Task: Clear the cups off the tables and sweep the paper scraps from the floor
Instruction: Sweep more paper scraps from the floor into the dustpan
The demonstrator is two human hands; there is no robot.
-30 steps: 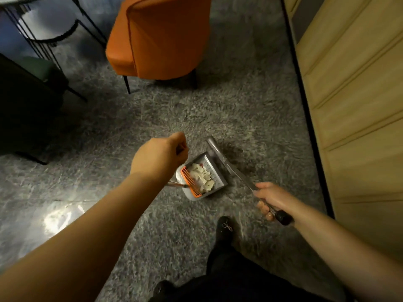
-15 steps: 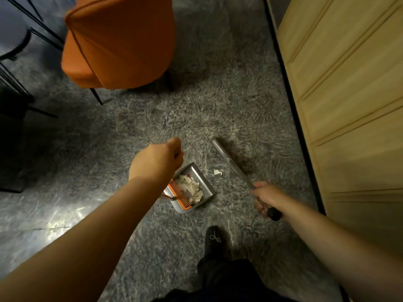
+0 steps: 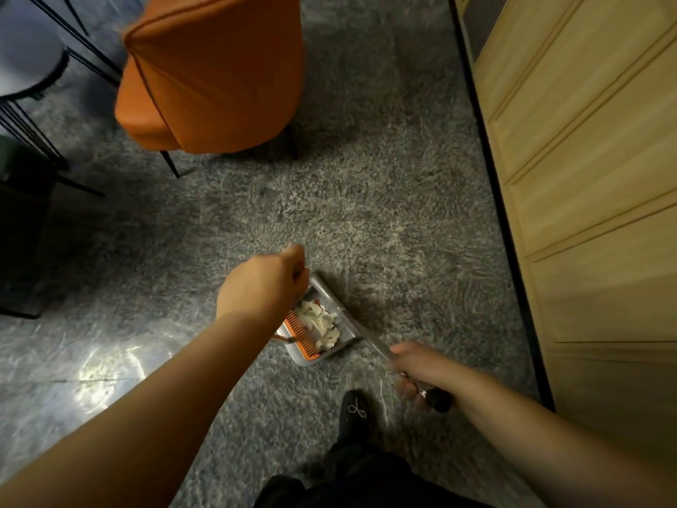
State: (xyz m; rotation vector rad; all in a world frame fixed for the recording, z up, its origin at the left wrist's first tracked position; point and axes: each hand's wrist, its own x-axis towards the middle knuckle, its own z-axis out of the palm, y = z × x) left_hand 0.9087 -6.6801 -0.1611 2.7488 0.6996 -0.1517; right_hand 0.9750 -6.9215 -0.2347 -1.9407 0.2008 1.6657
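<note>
At centre frame, the left hand (image 3: 262, 287) is clenched round the upright handle of a grey metal dustpan (image 3: 331, 348) holding white paper scraps (image 3: 318, 324). At lower right, the right hand (image 3: 421, 364) is curled round a silver broom handle (image 3: 366, 337). The pan's lip is best kept flat on the grey shag carpet (image 3: 366, 199) and strokes short.

Paper scraps (image 3: 319, 322) are lying in the dustpan (image 3: 331, 311) on the carpet (image 3: 366, 214); a chair (image 3: 212, 71) is standing behind it, a cabinet (image 3: 593, 177) to the right.
</note>
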